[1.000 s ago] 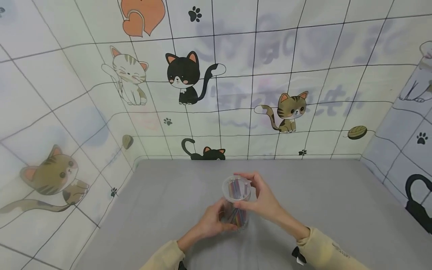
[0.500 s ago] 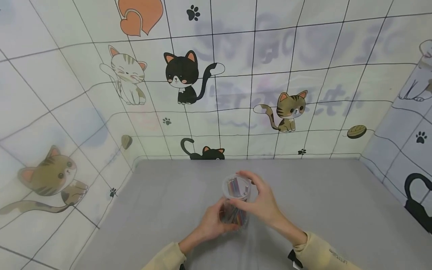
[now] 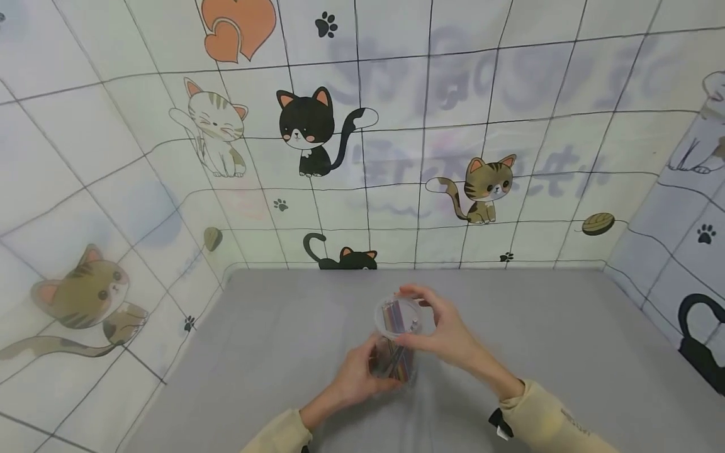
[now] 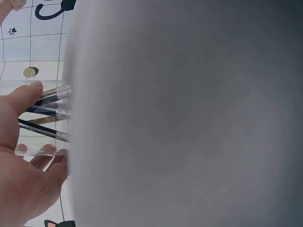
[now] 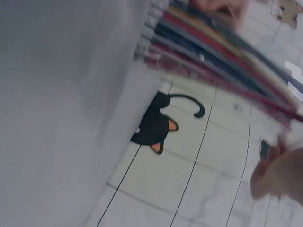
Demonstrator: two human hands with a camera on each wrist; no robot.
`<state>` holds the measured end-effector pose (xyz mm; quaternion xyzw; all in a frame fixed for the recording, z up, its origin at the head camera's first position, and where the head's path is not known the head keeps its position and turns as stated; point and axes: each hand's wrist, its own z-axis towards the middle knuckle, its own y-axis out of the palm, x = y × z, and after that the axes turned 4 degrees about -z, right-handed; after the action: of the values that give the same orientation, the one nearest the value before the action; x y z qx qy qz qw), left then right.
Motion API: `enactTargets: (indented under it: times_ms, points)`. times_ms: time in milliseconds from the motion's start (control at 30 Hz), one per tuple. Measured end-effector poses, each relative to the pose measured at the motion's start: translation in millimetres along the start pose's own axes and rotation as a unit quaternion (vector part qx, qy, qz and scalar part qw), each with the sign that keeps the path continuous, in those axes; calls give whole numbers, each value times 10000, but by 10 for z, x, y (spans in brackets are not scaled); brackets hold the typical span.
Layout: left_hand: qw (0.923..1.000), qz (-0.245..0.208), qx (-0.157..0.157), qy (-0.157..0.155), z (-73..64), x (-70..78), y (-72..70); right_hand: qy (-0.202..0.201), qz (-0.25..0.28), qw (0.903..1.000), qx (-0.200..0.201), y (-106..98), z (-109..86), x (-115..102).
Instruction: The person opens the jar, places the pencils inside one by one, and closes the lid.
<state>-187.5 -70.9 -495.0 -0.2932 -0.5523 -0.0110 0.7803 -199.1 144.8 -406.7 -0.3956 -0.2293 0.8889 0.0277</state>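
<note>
A clear plastic jar [image 3: 412, 375] stands on the grey table, with several coloured pens [image 5: 213, 52] inside it. A translucent round lid [image 3: 398, 318] tops the jar. My left hand [image 3: 358, 375] grips the lower part of the jar, thumb and fingers on opposite sides. My right hand [image 3: 450, 330] grips the lid's rim between thumb and fingers. In the left wrist view, the pens [image 4: 45, 113] show through the clear wall beside my curled hand. The right wrist view is blurred, and only part of my right hand [image 5: 279, 177] shows there.
The grey table [image 3: 272, 327] spreads around the jar. Behind it and at both sides hangs a white grid-lined cloth [image 3: 396, 157] printed with cats. A black looped object [image 3: 702, 340] is at the far right edge.
My right thumb shifted left along the lid's rim, then back right, with a small turn of the wrist. My left hand and the jar stay almost in place.
</note>
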Motion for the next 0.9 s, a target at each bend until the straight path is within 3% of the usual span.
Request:
enactTargets:
  times_ms: [100,167,267,367,433,500,600,667,733,800,900]
  points:
    - [9998,26,64,162,6,9,-11,143,-560,9970,520,99,-36,-34]
    - [9997,168,65,192,11,11,-15,219,-638,9967,446,101,-41,-53]
    - [9996,248,-14,125,11,7,-16,84,-20,9995,-288,-4,6,-43]
    - [9997,227,-56,61,4,5,-11,-11,725,9907,-1149,-127,70,-10]
    - [9998,203,-44,47,-1,1,-11,-19,856,9876,-1314,-154,92,3]
    - [9998,212,-1,67,-2,-1,-20,-31,682,9921,-1055,-124,88,4]
    - [9999,113,36,98,-7,4,5,21,253,9994,-251,-23,1,-42]
    - [9999,73,72,108,-3,14,11,-13,-26,9998,187,43,-41,-74]
    - [9999,77,60,134,5,19,14,-24,-249,9990,363,64,-56,-89]
    - [9998,102,2,146,11,29,15,-37,-172,9997,140,29,-41,-71]
    - [9997,102,-195,75,12,14,27,-46,561,9953,-786,-95,39,6]
